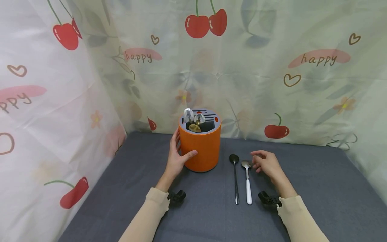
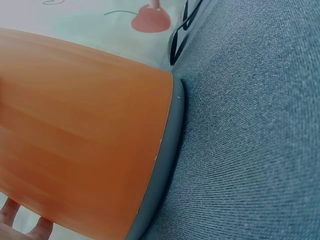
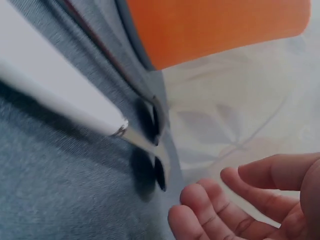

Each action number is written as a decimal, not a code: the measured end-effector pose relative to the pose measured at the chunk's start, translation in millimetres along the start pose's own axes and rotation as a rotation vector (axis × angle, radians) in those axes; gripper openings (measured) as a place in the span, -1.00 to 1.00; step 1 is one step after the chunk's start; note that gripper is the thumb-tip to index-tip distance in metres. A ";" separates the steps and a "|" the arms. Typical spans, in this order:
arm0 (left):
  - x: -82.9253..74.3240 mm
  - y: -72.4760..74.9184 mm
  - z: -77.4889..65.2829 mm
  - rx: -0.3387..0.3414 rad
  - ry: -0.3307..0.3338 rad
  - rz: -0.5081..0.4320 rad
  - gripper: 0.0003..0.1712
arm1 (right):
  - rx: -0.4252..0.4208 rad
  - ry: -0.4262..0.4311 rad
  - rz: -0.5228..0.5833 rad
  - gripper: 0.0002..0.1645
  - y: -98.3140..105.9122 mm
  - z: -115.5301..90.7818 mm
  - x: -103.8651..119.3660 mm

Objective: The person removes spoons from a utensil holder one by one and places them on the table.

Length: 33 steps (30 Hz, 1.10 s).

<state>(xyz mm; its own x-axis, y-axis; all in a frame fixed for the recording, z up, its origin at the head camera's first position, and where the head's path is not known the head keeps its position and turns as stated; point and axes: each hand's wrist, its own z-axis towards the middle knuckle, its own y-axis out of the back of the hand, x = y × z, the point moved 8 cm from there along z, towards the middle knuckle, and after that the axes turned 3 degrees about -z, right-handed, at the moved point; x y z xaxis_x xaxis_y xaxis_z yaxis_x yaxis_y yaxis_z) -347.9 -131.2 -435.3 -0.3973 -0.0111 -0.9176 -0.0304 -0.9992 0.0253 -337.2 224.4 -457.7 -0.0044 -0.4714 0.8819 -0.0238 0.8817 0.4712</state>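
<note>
An orange cylindrical utensil holder (image 1: 201,151) stands upright on the table, with a grey slotted top. Several spoons (image 1: 194,119), silver and gold, stick up from its opening. My left hand (image 1: 178,156) holds the holder's left side, thumb across the front and fingers behind; some fingertips (image 2: 42,229) show beyond it in the left wrist view. To the right lie a dark long-handled spoon (image 1: 235,178) and a white-handled spoon (image 1: 248,188), side by side. Beside the latter's bowl hovers my right hand (image 1: 267,164), fingers loosely bent and holding nothing.
Dark grey cloth (image 1: 205,215) covers the table. A patterned curtain (image 1: 217,74) hangs along the back and left edges. Each wrist carries a black strap-on camera (image 1: 269,199).
</note>
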 end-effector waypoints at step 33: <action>1.1 -0.2 0.2 0.001 -0.003 0.007 0.14 | 0.135 0.358 0.243 -0.39 -0.6 -30.5 86.9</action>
<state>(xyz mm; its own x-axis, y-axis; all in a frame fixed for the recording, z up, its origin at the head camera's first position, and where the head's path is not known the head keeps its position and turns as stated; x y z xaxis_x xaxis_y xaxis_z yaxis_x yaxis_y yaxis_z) -348.5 -131.0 -436.2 -0.4007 -0.0178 -0.9160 -0.0289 -0.9991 0.0321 -307.1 183.5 -380.9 0.3192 -0.1938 0.9277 -0.1950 0.9445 0.2644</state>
